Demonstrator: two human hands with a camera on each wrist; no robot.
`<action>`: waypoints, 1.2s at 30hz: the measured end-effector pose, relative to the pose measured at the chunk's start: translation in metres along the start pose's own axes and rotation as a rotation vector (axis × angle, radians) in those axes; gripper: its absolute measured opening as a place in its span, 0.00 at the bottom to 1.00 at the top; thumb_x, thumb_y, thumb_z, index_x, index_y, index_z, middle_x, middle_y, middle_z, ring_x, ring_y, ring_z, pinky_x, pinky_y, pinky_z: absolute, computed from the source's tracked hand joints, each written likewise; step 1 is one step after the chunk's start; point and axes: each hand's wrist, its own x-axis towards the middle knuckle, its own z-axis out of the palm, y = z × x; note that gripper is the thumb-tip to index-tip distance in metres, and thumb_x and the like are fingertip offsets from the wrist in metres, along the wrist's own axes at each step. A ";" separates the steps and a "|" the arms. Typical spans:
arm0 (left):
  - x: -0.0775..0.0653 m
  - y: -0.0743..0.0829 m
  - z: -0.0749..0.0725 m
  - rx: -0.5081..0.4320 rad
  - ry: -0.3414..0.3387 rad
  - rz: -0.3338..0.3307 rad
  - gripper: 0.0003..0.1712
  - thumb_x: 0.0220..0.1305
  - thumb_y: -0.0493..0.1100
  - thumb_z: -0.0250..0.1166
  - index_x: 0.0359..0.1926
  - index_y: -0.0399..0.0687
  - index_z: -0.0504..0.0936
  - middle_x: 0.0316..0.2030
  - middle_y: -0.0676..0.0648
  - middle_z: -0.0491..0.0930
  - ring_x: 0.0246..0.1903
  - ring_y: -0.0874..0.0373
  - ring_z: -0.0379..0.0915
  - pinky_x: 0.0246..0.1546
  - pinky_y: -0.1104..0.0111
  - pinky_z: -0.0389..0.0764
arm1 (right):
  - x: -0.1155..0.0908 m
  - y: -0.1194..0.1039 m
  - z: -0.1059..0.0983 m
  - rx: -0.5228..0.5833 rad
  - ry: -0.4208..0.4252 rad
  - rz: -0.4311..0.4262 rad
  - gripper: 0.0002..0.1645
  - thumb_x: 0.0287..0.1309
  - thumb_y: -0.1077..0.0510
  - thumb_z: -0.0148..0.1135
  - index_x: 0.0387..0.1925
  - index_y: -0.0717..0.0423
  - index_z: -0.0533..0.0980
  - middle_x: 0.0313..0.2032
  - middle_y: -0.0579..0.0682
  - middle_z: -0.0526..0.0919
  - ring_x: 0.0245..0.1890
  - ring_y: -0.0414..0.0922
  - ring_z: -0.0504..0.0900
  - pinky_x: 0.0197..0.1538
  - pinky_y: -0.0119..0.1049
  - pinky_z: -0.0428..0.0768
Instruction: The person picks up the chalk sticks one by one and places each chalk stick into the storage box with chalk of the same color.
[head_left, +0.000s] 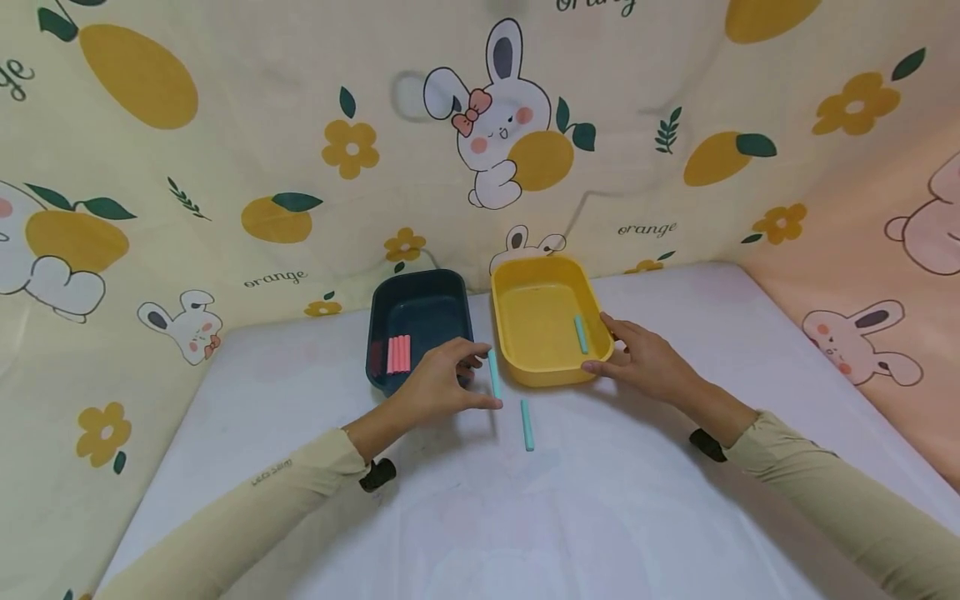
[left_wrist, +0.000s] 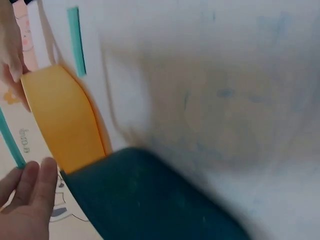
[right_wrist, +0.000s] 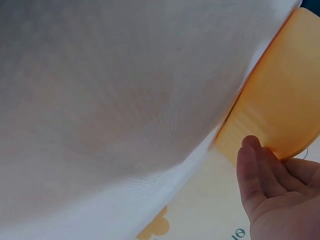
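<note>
Between its thumb and a fingertip, my left hand (head_left: 435, 377) pinches a slim teal stick (head_left: 494, 372), which stands near upright in front of the gap between two plastic bins. My right hand (head_left: 651, 360) holds the near right corner of the yellow bin (head_left: 517, 367), thumb at the front rim and fingers along the right side. In the right wrist view the fingers (right_wrist: 252, 160) lie against the bin's outer wall. One teal stick (head_left: 581, 334) lies inside the yellow bin. Another teal stick (head_left: 527, 425) lies on the white table in front of it.
Left of the yellow bin stands a dark teal bin (head_left: 420, 279) with several pink sticks (head_left: 399, 354) side by side in it. The white table (head_left: 480, 517) reaches back to a printed fabric wall (head_left: 375, 50). More fabric hangs along the right.
</note>
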 end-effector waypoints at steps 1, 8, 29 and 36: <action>0.003 0.000 -0.001 0.008 -0.004 0.004 0.46 0.45 0.53 0.81 0.65 0.48 0.75 0.54 0.45 0.79 0.52 0.50 0.79 0.54 0.61 0.84 | -0.001 0.000 0.000 0.001 -0.002 0.002 0.66 0.52 0.20 0.58 0.79 0.52 0.48 0.71 0.62 0.65 0.59 0.60 0.75 0.62 0.63 0.74; 0.021 -0.001 -0.009 0.070 -0.031 0.055 0.45 0.47 0.54 0.80 0.65 0.46 0.74 0.55 0.45 0.78 0.52 0.52 0.78 0.55 0.62 0.83 | -0.002 -0.003 -0.001 0.008 -0.007 -0.009 0.64 0.53 0.21 0.58 0.79 0.51 0.47 0.71 0.62 0.65 0.59 0.61 0.75 0.62 0.63 0.74; 0.066 -0.023 -0.023 0.050 -0.043 0.073 0.45 0.49 0.51 0.80 0.67 0.44 0.73 0.58 0.41 0.77 0.56 0.45 0.76 0.58 0.59 0.81 | 0.001 -0.003 0.001 -0.007 0.002 -0.017 0.65 0.52 0.20 0.57 0.79 0.51 0.48 0.70 0.62 0.66 0.59 0.60 0.75 0.61 0.63 0.75; 0.081 -0.019 -0.008 0.021 -0.023 0.049 0.46 0.49 0.53 0.79 0.68 0.46 0.72 0.59 0.45 0.78 0.59 0.46 0.73 0.60 0.61 0.79 | 0.000 0.000 0.001 0.002 0.002 -0.014 0.65 0.52 0.21 0.58 0.79 0.51 0.48 0.69 0.62 0.67 0.57 0.58 0.77 0.60 0.61 0.76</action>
